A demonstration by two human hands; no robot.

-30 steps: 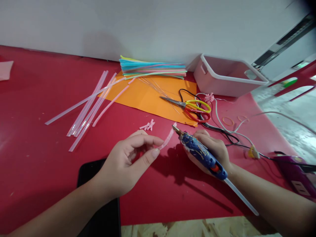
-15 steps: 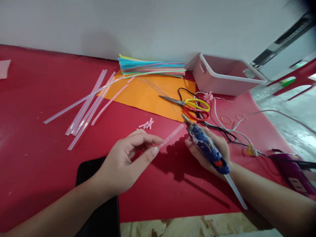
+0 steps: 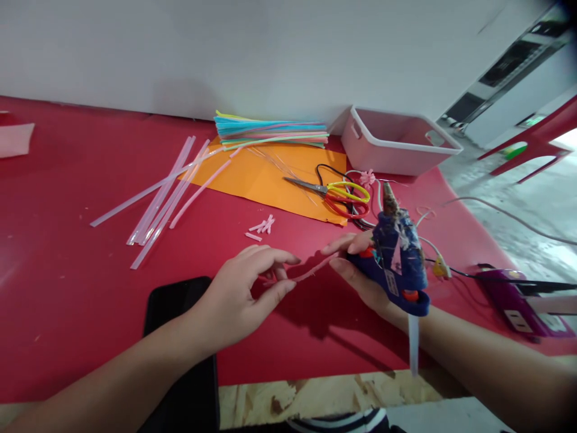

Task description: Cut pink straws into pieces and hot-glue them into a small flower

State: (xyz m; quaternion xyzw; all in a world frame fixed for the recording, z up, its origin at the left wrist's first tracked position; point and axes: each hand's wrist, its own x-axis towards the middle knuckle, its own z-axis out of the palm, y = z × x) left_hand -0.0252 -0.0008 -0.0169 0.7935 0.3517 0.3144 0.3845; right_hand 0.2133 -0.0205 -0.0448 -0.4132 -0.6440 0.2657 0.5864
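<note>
My left hand (image 3: 246,291) pinches one end of a short pink straw piece (image 3: 315,269) just above the red table cover (image 3: 67,282). My right hand (image 3: 360,270) grips a blue hot glue gun (image 3: 399,258), now tipped upright with its nozzle pointing up and a clear glue stick hanging from its back. The thumb and forefinger of that hand also touch the far end of the pink piece. A few small pink straw cuttings (image 3: 262,227) lie just beyond my left hand.
Clear glue sticks (image 3: 157,198) lie at the left. An orange sheet (image 3: 270,174) carries red-and-yellow scissors (image 3: 338,193), with a bundle of coloured straws (image 3: 270,131) behind. A white tray (image 3: 396,144) stands at the back right. Cables, a purple device (image 3: 518,300) and a black phone (image 3: 180,349) sit nearby.
The glue gun has swung from pointing at the pink piece to standing nozzle-up. My right fingers have come onto the pink piece's far end. My left hand has kept its pinch.
</note>
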